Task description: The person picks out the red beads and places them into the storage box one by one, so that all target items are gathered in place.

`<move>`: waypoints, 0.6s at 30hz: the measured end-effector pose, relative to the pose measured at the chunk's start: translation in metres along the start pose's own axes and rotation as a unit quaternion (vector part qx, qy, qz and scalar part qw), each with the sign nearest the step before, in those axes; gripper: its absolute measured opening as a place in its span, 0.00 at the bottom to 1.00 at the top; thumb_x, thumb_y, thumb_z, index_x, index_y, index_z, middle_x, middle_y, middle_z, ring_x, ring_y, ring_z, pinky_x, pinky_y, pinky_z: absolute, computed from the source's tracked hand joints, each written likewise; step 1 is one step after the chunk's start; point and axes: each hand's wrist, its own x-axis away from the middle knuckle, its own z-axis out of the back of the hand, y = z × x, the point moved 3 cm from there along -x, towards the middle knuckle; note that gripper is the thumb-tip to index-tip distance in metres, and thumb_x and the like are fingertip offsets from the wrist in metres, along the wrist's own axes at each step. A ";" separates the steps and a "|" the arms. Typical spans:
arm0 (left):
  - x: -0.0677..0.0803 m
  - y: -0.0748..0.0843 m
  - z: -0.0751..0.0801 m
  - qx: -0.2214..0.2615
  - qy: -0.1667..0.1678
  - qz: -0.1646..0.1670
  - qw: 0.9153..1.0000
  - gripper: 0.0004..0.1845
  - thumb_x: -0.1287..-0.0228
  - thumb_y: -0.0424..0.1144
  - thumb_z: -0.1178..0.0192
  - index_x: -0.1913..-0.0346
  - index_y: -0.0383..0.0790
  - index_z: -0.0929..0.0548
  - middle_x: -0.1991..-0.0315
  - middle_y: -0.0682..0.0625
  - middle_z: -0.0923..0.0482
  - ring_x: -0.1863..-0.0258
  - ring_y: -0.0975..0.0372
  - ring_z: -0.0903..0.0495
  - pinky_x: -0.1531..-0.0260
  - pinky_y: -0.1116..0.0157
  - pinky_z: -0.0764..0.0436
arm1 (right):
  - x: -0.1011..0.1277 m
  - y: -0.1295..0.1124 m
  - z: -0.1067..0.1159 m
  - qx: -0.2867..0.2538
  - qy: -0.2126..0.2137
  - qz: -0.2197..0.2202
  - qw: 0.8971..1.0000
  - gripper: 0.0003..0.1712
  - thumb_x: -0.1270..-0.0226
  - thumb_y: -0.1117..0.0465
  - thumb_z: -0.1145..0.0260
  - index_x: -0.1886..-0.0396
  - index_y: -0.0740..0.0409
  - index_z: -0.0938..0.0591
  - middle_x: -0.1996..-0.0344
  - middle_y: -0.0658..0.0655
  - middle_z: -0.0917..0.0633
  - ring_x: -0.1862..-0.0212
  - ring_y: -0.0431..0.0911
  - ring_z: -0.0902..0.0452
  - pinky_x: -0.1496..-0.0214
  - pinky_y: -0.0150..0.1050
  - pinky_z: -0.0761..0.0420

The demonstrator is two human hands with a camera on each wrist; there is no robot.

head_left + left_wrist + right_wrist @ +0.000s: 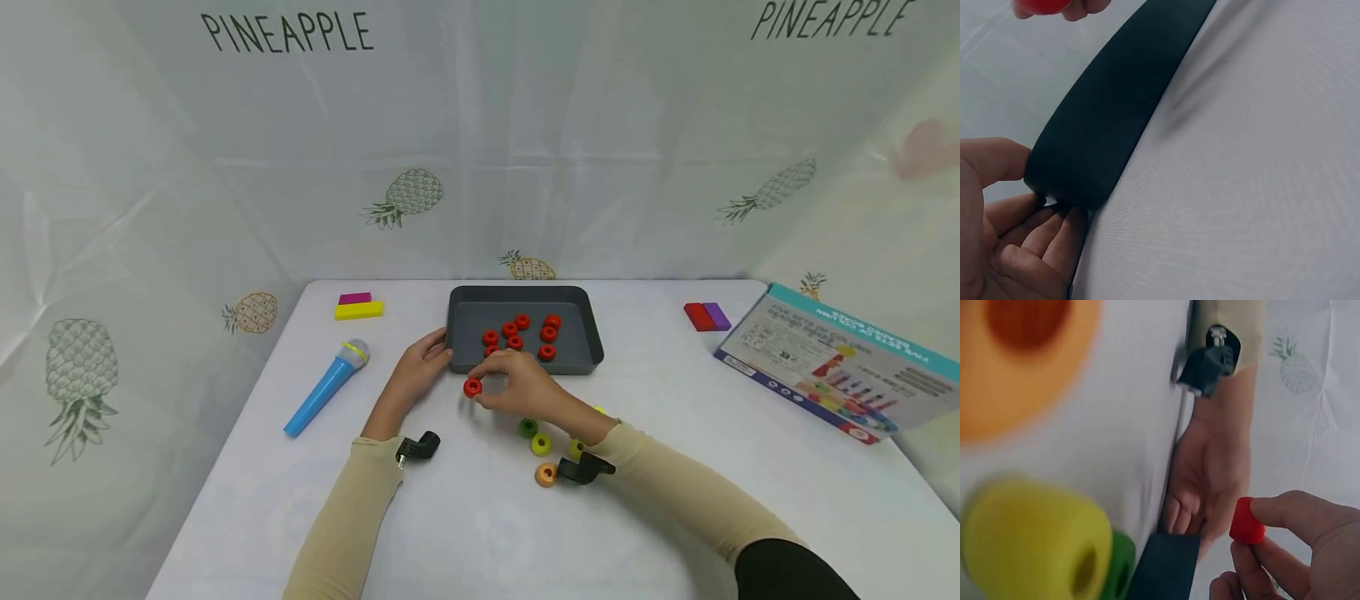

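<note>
My left hand holds the front left corner of a dark grey tray. In the left wrist view, its thumb lies at the rim and its fingers bend beside the tray's dark wall. Between thumb and fingertips, my right hand pinches a red bead with a hole through it, just in front of the tray's near edge. The right wrist view shows the bead held side-on. Several red beads lie inside the tray, some partly hidden behind the right hand.
Near the right forearm lie a green bead, yellow beads and an orange bead. A blue toy microphone and yellow block are left. Red and purple blocks and a printed box are right.
</note>
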 end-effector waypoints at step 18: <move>-0.001 0.001 0.002 -0.006 0.005 -0.009 1.000 0.30 0.27 0.43 0.41 0.25 0.46 0.32 0.25 0.47 0.33 0.27 0.55 0.29 0.26 0.55 0.32 | -0.038 0.030 0.031 0.050 0.035 -0.030 0.998 0.17 0.42 0.61 0.23 0.52 0.56 0.11 0.56 0.55 0.10 0.56 0.57 0.16 0.56 0.45 0.15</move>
